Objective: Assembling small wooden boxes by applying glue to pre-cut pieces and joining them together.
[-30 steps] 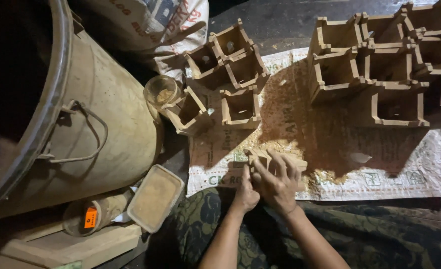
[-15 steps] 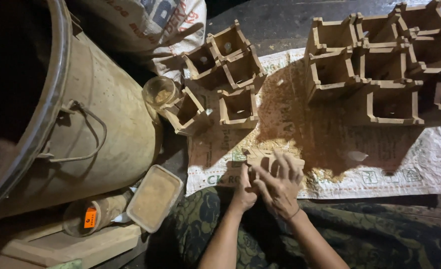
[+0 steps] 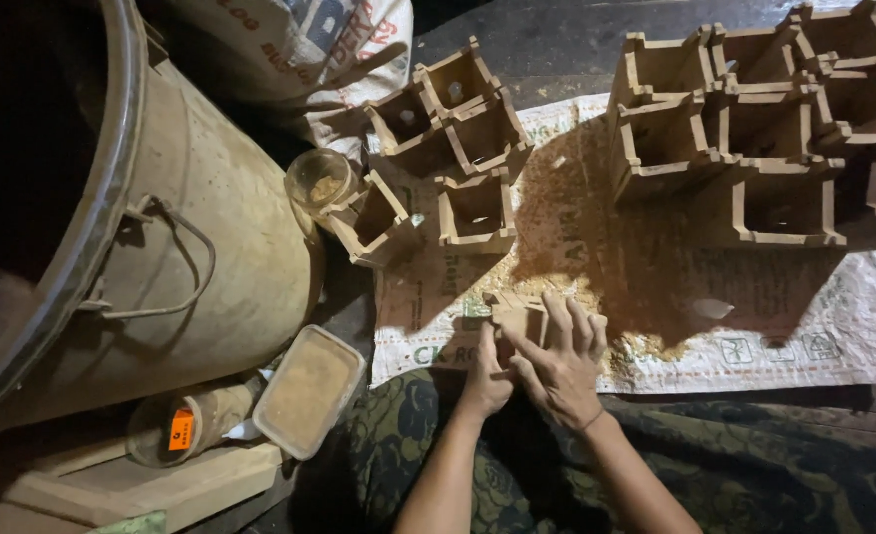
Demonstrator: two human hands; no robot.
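Observation:
Both my hands are closed around a small open wooden box (image 3: 519,318) at the near edge of a printed woven sack sheet (image 3: 853,326). My left hand (image 3: 485,381) grips the box from its near left side. My right hand (image 3: 561,364) lies over its right side with fingers spread across the top. Sawdust (image 3: 645,346) is scattered on the sheet just right of my hands. My lap, in dark patterned cloth, is directly below.
Several similar wooden boxes stand in a cluster at the far middle (image 3: 458,119) and in a larger group at the far right (image 3: 754,129). A big metal drum (image 3: 190,247) fills the left. Nearby are a glass jar (image 3: 321,183), a sawdust-filled plastic tub (image 3: 307,389) and a lying jar (image 3: 185,427).
My hands have shifted a little on the small box, the right fingers now spread over its top. Nothing else has moved.

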